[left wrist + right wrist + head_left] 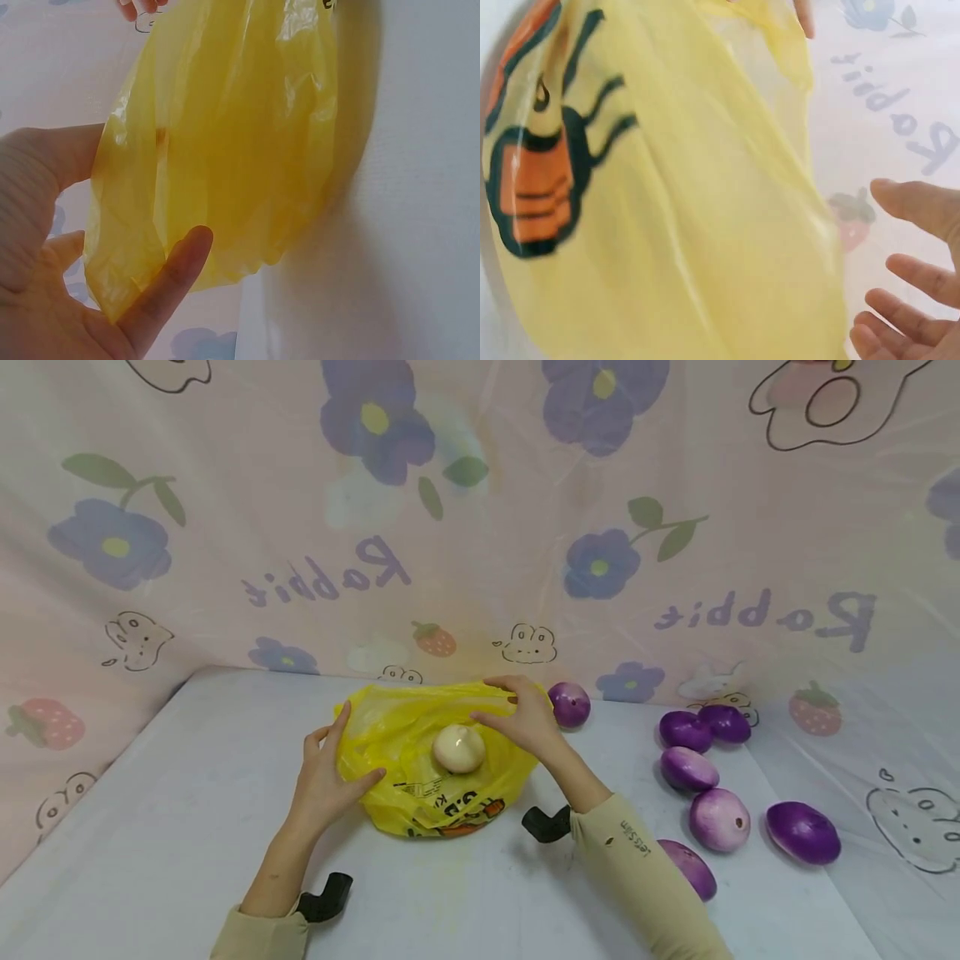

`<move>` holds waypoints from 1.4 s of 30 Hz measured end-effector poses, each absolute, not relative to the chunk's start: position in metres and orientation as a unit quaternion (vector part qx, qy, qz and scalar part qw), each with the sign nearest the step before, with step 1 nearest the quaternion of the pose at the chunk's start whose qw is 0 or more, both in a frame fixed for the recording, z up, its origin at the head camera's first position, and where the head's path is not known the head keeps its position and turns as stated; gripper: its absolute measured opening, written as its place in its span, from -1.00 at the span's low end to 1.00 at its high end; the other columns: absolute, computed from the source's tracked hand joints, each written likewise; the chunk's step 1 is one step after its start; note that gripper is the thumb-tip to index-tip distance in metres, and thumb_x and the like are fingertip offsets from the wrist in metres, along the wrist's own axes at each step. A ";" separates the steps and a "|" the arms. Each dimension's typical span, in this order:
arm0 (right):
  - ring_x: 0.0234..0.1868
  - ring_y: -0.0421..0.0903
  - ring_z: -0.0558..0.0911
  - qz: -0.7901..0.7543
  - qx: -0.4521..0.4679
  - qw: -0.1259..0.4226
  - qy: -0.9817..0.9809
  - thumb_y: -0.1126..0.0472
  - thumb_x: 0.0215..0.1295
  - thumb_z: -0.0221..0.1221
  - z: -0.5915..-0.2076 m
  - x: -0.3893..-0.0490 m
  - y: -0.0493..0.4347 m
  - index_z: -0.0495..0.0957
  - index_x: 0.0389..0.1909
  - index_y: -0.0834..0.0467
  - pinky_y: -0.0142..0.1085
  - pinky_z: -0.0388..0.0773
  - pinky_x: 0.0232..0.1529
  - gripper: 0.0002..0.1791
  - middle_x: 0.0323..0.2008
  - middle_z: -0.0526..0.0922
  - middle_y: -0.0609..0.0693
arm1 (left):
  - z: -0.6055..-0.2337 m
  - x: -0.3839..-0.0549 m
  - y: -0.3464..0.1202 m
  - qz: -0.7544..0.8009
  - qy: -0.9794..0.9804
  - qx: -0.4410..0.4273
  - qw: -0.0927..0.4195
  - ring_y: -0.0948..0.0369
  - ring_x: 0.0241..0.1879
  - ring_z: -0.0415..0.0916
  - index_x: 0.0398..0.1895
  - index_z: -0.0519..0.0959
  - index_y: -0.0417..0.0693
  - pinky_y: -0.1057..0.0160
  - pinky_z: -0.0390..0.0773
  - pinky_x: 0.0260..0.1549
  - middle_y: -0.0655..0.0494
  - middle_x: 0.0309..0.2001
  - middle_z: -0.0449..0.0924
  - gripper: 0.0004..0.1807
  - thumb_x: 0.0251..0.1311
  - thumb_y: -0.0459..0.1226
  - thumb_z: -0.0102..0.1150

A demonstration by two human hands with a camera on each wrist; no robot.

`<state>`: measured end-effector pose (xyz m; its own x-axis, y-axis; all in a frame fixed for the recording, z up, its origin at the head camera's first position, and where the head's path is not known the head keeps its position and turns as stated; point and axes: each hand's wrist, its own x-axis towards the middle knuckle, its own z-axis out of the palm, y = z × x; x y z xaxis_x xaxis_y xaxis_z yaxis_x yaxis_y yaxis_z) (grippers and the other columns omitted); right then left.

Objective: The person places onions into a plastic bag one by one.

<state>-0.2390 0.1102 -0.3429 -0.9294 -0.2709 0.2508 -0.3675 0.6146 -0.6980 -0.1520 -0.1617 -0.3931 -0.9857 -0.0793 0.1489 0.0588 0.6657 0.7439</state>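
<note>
A yellow plastic bag (pixel 450 814) with dark and orange print stands on the table with its mouth spread. Inside that mouth a pale, glossy round onion (pixel 459 749) shows. My left hand (pixel 321 777) is at the bag's left side, thumb and fingers spread wide; in the left wrist view the thumb (pixel 176 262) lies over the yellow plastic and other fingers go behind it. At the back right of the mouth is my right hand (pixel 525 718), fingers spread and thumb reaching over the opening. The right wrist view shows these fingers (pixel 907 315) beside the bag, holding nothing.
One purple onion (pixel 570 705) sits just behind the bag on the right. Several more purple onions (pixel 720 820) lie at the table's right side, one partly behind my right sleeve (pixel 637 868). A printed curtain (pixel 480 527) hangs behind the white table (pixel 187 793).
</note>
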 end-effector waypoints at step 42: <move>0.09 0.19 0.48 0.507 0.008 0.180 -0.843 0.19 0.19 0.28 -0.360 -0.275 0.191 0.52 0.04 0.36 -0.01 0.44 0.16 -0.55 0.05 0.53 0.31 | -0.394 -0.150 -0.160 -0.389 -0.915 0.003 0.110 -0.39 0.06 0.37 0.54 -0.11 0.09 -0.33 0.43 -0.03 -0.42 0.33 0.01 0.04 0.08 -0.16 0.32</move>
